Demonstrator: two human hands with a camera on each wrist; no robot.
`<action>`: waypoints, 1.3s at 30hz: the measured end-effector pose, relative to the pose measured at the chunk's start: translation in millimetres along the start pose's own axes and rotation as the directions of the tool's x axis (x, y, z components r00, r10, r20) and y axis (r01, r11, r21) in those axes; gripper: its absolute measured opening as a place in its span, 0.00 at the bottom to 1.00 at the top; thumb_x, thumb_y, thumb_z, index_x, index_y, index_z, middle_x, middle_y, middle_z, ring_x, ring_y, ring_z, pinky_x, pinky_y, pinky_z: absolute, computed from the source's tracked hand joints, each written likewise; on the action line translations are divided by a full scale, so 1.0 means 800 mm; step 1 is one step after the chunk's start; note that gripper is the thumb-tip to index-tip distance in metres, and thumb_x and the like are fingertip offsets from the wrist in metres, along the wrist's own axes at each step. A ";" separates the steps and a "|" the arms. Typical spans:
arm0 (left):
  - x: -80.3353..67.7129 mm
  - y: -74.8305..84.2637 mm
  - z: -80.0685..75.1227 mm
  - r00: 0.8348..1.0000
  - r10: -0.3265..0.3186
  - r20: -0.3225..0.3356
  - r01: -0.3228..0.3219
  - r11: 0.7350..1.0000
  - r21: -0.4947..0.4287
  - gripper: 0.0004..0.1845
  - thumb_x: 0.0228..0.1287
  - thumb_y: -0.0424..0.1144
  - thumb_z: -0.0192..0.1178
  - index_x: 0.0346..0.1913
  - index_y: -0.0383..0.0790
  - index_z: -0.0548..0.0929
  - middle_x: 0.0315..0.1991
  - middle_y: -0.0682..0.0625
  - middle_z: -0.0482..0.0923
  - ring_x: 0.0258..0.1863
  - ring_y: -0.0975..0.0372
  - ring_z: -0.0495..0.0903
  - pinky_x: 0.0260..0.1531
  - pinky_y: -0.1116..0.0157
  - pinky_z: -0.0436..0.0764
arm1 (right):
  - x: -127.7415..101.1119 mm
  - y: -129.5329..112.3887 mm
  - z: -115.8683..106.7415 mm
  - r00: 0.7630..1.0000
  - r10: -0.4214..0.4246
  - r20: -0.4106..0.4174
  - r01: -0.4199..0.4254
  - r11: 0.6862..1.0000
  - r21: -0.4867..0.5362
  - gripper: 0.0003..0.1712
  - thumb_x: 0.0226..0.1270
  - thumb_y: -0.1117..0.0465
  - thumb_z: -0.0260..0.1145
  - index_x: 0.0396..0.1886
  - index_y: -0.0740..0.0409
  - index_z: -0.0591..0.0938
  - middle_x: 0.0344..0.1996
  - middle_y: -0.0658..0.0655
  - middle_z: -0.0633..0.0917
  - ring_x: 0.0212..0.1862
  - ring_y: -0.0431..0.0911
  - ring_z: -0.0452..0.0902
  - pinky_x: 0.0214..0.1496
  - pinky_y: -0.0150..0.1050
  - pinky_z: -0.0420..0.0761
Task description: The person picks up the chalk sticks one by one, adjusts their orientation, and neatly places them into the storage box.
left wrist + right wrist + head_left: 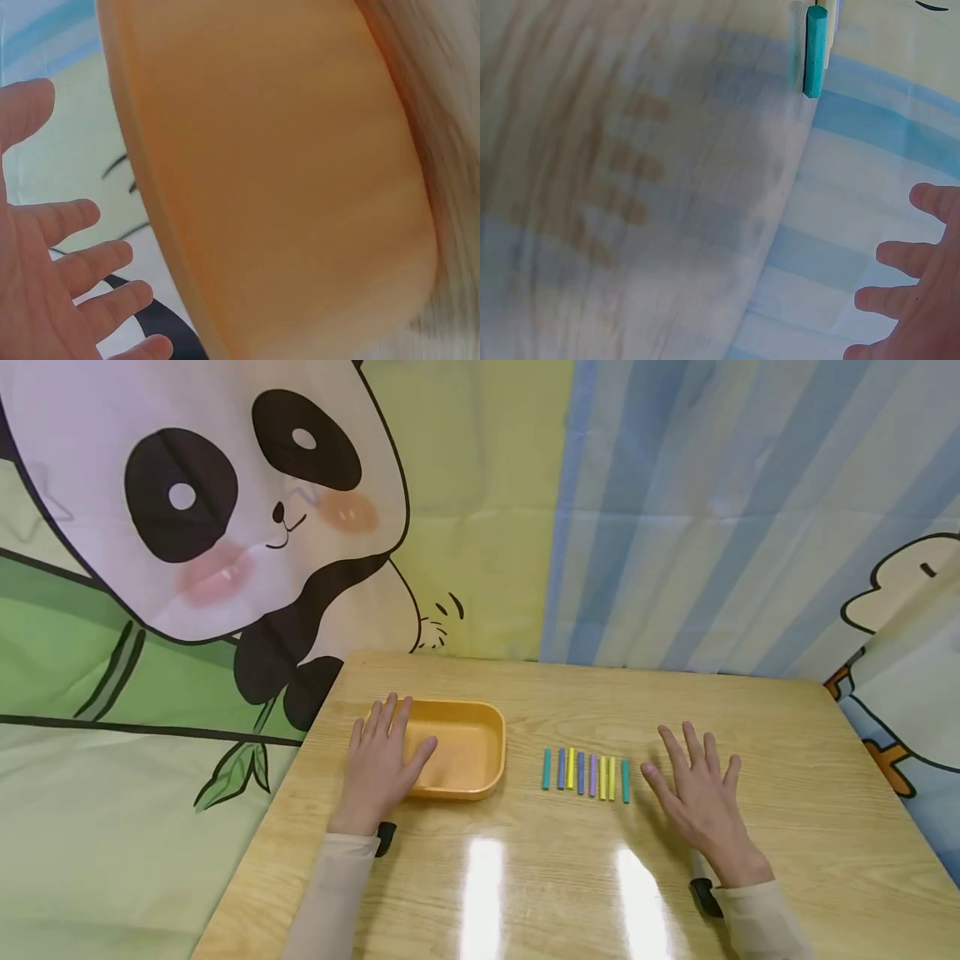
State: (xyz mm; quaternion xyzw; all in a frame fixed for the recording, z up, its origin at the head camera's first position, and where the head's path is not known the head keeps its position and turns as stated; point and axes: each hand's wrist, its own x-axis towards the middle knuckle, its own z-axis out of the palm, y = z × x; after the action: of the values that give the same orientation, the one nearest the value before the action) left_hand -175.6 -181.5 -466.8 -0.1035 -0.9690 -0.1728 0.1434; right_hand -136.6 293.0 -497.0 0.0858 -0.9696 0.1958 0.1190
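Observation:
My left hand [378,768] has its fingers spread and overlaps the left side of a shallow orange tray [450,795] in the head view. The left wrist view shows the tray's underside or wall [277,180] close by, with the fingers apart from it. To the right of the tray, several short coloured sticks, teal, blue, yellow and purple, stand in a row, among them a purple stick [592,776]. My right hand [705,806], fingers spread and holding nothing, is right of the row, nearest the teal end stick [626,782]. That teal stick [815,52] also appears in the right wrist view.
The light wood table [810,793] carries two bright reflections near its front. Behind it hangs a printed curtain [480,510] with a panda and blue stripes. Black wrist straps [705,897] show below the hands.

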 end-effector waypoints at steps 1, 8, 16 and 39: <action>0.001 -0.005 0.000 1.000 -0.005 -0.002 0.005 1.000 -0.008 0.44 0.74 0.66 0.48 0.81 0.42 0.56 0.79 0.39 0.52 0.78 0.42 0.50 0.73 0.37 0.49 | 0.000 0.001 -0.001 1.000 -0.001 0.000 0.001 1.000 0.001 0.41 0.80 0.41 0.51 0.84 0.49 0.52 0.80 0.70 0.46 0.78 0.72 0.32 0.65 0.79 0.23; 0.000 -0.048 0.001 0.998 -0.063 0.000 0.063 0.995 -0.080 0.43 0.75 0.60 0.52 0.80 0.34 0.56 0.79 0.35 0.52 0.75 0.37 0.54 0.70 0.35 0.54 | -0.004 0.003 -0.005 1.000 0.002 -0.006 -0.002 1.000 0.001 0.41 0.80 0.41 0.52 0.83 0.50 0.52 0.79 0.72 0.49 0.77 0.74 0.34 0.65 0.80 0.24; -0.004 -0.091 0.009 0.988 -0.149 0.028 0.151 0.965 -0.214 0.42 0.76 0.59 0.52 0.80 0.34 0.55 0.77 0.35 0.57 0.74 0.40 0.59 0.69 0.37 0.59 | -0.005 0.007 -0.009 1.000 0.008 0.000 -0.008 1.000 -0.003 0.41 0.80 0.41 0.52 0.83 0.50 0.52 0.79 0.72 0.50 0.77 0.74 0.35 0.65 0.79 0.25; -0.018 -0.125 0.023 0.968 -0.197 0.153 0.250 0.773 -0.584 0.37 0.75 0.47 0.60 0.81 0.52 0.58 0.73 0.39 0.65 0.72 0.46 0.65 0.69 0.44 0.65 | 0.009 0.003 -0.023 0.988 -0.089 0.125 0.073 0.989 0.128 0.48 0.70 0.40 0.66 0.82 0.49 0.58 0.72 0.68 0.67 0.72 0.69 0.57 0.71 0.71 0.48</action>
State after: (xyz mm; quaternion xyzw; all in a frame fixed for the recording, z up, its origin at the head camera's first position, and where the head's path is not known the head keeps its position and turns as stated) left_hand -191.2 -268.7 -518.3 -0.0347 -0.8750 -0.4811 0.0412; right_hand -140.2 302.0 -479.8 0.1450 -0.9571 0.2440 0.0577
